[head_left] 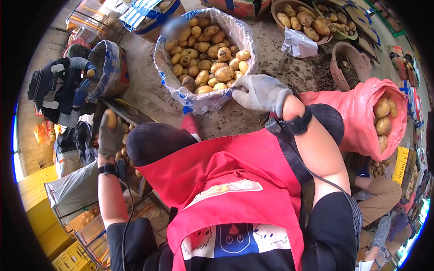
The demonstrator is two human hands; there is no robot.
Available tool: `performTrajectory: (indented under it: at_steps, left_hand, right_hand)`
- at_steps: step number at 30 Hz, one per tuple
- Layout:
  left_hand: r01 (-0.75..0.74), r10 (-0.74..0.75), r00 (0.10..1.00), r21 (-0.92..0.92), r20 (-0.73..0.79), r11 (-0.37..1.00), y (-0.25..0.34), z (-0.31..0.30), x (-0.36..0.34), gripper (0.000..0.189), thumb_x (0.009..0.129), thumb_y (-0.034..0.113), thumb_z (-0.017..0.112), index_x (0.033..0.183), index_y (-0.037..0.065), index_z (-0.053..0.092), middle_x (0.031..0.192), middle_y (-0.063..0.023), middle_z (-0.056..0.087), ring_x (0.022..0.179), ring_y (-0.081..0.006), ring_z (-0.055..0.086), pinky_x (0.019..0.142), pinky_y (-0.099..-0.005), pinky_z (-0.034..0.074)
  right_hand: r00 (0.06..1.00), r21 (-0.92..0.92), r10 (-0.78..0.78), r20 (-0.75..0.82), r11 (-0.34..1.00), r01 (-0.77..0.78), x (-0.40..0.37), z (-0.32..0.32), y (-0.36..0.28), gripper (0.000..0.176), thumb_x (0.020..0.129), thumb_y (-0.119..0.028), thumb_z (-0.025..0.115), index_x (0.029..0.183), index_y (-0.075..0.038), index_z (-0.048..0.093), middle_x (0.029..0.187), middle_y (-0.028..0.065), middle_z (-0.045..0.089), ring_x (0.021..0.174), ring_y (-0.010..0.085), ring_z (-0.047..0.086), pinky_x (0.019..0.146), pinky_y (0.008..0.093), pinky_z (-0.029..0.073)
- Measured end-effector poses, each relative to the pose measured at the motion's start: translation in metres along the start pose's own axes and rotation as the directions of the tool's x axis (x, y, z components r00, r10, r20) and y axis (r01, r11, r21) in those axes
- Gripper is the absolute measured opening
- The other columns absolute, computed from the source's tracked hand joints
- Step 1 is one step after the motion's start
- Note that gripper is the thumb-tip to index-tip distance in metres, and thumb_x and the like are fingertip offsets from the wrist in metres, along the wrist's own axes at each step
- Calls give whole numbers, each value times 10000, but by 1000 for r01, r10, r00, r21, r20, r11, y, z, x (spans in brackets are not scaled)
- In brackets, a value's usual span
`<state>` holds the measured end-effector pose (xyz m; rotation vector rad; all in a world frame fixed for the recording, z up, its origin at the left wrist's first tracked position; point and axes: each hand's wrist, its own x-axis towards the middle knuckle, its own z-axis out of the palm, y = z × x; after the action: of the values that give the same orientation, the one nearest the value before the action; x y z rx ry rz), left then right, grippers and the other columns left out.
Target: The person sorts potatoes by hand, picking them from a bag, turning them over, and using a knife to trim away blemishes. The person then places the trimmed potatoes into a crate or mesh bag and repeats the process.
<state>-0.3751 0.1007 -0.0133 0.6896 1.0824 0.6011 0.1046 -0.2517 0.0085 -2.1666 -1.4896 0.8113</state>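
Observation:
My left hand [110, 139], in a grey work glove, is closed around a potato [111, 118] whose top shows above the fingers. It is held up on the left, over a bin of potatoes partly hidden by my knee. In front of me stands a round basket [169, 85] lined with clear plastic and filled with potatoes [207, 56], some with dark soil or spots. My right hand [262, 93], in a pale grey glove, has its fingers curled in at the basket's right rim, on the plastic liner [228, 96]; its fingertips are partly hidden.
A pink sack [350, 115] of potatoes lies open at my right. Bowls of potatoes [304, 20], a paper piece [299, 44] and a pinkish tub [337, 67] stand behind. At left, a person [63, 86] in blue gloves works at another lined container [116, 67]. Yellow crates [38, 185] line the left.

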Motion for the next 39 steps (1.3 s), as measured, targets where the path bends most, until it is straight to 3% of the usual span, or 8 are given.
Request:
performTrajectory:
  at_steps: [3,6,11,15,22,24,30,39]
  left_hand:
    - [184,-342,909,-506,-237,843,-25,-65,0,638,941,483,705,1422,98,542,1382,-82,610,1327,-259,556,1196,-443,389]
    - [115,-140,948,-102,-285,988,-17,-33,21,682,968,537,661,1476,99,533,1492,-69,576,1407,-207,515,1190,-403,393]
    - [-38,-88,958,425,273,904,7,160,93,563,1046,431,601,1513,133,496,1385,-41,640,1209,-196,640,1064,-357,491]
    - [-113,-203,943,829,262,547,-63,328,153,677,993,379,692,1562,122,432,1234,-14,653,1014,-118,658,863,-285,540]
    - [-372,-238,914,912,327,-175,-217,431,243,997,837,535,746,1644,158,299,1501,-243,552,1403,-348,535,1178,-381,401]
    - [-333,-186,935,929,303,-161,-226,431,252,980,837,500,777,1633,154,323,1501,-223,560,1395,-344,542,1180,-387,399]
    - [-153,-422,722,722,548,675,-168,398,194,804,945,420,778,1593,148,389,1329,-21,597,1042,-87,589,871,-255,549]
    - [-480,-286,497,533,820,697,-100,363,-4,899,958,549,702,1603,27,358,1529,-125,499,1387,-212,492,1169,-366,399]
  right_hand:
    - [996,-121,-63,70,990,71,-12,-4,-4,406,926,-364,647,1146,-28,703,998,234,739,983,429,706,839,511,555]
    - [999,-152,-46,8,987,47,-19,-14,-11,440,927,-383,651,1171,-18,689,1011,245,737,993,438,703,844,528,552]
    - [997,-239,-81,-4,968,78,-13,-21,-16,464,945,-379,628,1209,2,663,954,189,733,879,395,713,779,510,558]
    - [999,-256,-17,30,966,24,-1,-24,-10,473,940,-379,632,1224,-3,664,944,160,727,883,351,705,787,481,550]
    - [998,-286,60,8,957,-55,19,-28,2,500,944,-370,627,1278,2,650,966,120,722,910,300,697,834,449,533]
    - [997,-282,78,-18,956,-80,19,-25,4,498,942,-371,630,1276,-1,652,969,119,722,914,299,698,839,447,534]
    - [997,-299,41,-66,952,-59,7,-30,2,472,938,-372,637,1238,-9,668,948,120,718,897,299,699,810,439,545]
    - [971,212,83,-224,977,-34,7,-6,-1,691,942,-394,740,1457,-6,494,1079,229,742,976,362,747,811,433,607]
